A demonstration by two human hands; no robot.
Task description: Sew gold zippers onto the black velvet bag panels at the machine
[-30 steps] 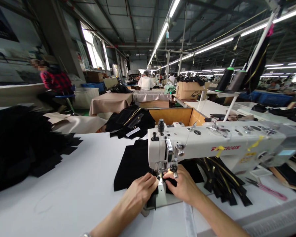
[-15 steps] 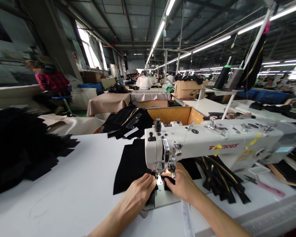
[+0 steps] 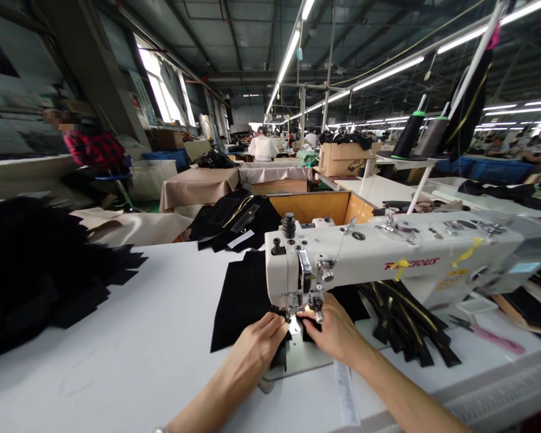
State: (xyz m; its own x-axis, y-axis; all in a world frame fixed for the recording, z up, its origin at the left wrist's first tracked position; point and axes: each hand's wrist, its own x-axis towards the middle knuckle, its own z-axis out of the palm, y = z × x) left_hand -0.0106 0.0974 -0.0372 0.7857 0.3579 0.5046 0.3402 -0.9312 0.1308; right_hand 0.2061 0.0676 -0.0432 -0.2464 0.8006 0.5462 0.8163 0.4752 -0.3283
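A white sewing machine [image 3: 365, 258] stands on the white table, its small lamp lit near the needle. Black fabric [image 3: 238, 300] lies under its head and to the left. My left hand [image 3: 264, 340] rests on the fabric's front edge just left of the needle, fingers together and pressed down on it. To the right of the needle, my right hand [image 3: 331, 331] has thumb and forefinger on a black piece, partly hidden behind the machine's presser parts. Black zipper strips [image 3: 406, 325] with gold teeth lie right of my right hand.
Dark fabric pieces [image 3: 40, 264] are heaped at the left. Pink-handled scissors [image 3: 496, 340] lie at the right beside a small white tray [image 3: 475, 307]. A black pile with a gold zipper [image 3: 234, 219] sits behind the machine. Thread cones [image 3: 408, 135] stand above. People sit farther back.
The view has shifted slightly. Both hands keep nearly the same places beside the needle, and the fabric looks almost unmoved.
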